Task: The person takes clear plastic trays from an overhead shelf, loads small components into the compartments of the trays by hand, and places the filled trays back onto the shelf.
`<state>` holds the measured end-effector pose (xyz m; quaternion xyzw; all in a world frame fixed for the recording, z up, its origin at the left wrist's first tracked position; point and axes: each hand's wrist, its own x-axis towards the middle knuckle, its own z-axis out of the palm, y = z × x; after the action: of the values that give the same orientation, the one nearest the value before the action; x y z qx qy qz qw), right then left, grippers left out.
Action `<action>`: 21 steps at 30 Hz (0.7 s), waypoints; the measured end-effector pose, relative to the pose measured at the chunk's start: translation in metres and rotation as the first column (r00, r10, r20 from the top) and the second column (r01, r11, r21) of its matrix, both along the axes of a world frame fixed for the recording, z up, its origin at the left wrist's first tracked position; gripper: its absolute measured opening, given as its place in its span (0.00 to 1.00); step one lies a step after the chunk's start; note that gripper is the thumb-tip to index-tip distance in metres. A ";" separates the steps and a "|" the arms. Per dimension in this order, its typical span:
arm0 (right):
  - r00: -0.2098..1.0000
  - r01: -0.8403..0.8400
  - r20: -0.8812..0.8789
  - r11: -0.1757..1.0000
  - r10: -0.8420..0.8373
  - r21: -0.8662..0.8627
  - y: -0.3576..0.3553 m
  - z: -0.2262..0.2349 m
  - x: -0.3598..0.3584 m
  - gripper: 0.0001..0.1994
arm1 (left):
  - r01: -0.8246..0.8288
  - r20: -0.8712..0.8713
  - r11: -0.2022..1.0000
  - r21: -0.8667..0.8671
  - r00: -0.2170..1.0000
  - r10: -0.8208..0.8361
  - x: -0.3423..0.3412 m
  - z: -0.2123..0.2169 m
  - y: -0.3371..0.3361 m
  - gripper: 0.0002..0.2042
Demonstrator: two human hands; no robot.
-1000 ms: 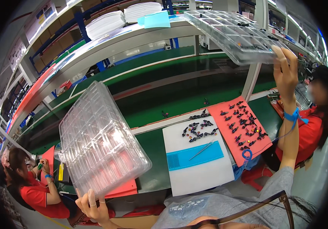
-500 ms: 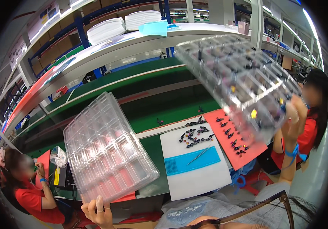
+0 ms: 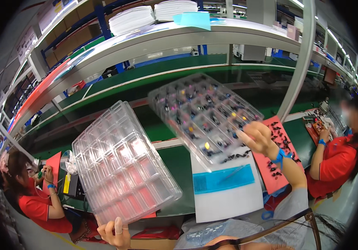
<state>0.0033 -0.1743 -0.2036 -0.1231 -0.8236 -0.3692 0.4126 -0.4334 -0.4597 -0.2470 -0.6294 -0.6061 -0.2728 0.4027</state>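
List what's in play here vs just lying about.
In play: empty clear tray in left hand; clear tray with small parts in right hand.
Lying about: white mat, red mat, white stacks on shelf.

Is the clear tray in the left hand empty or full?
Empty: the left tray's pockets show nothing inside, only red showing through.

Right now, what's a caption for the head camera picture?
Left hand holds an empty clear tray; right hand holds a parts-filled tray.
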 end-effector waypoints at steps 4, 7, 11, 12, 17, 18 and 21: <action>0.996 0.085 0.006 0.996 -0.086 0.020 0.105 -0.010 -0.050 0.18 | 0.007 0.014 1.000 -0.014 1.000 -0.007 -0.005 -0.008 0.013 0.19; 0.988 0.149 0.032 0.988 -0.148 -0.040 0.179 -0.015 -0.089 0.14 | 0.007 -0.022 0.999 0.041 1.000 -0.006 -0.001 -0.014 0.019 0.17; 0.983 0.182 0.021 0.983 -0.181 -0.018 0.280 -0.059 -0.124 0.10 | -0.005 0.062 1.000 0.025 0.998 0.003 0.024 -0.002 0.037 0.15; 0.978 0.205 0.038 0.978 -0.204 -0.042 0.300 -0.069 -0.133 0.10 | 0.076 0.101 0.997 0.020 0.992 -0.077 0.031 0.006 0.039 0.16; 0.939 0.345 0.089 0.900 -0.333 -0.266 0.356 -0.130 -0.134 0.10 | 0.006 0.101 0.989 -0.151 0.995 0.009 0.029 0.007 0.050 0.13; 0.942 0.335 0.093 0.899 -0.322 -0.283 0.354 -0.135 -0.140 0.10 | 0.030 0.012 0.969 -0.245 1.000 -0.028 0.026 0.014 0.047 0.15; 0.967 0.254 0.045 0.925 -0.252 -0.282 0.348 -0.146 -0.148 0.11 | 0.153 -0.799 0.814 -0.560 0.159 -0.580 -0.043 0.058 0.059 0.18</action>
<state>-0.1447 0.1737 -0.3494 -0.2849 -0.8471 -0.2970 0.3363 -0.4766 -0.4006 -0.1891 -0.8512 -0.1001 0.1832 0.4816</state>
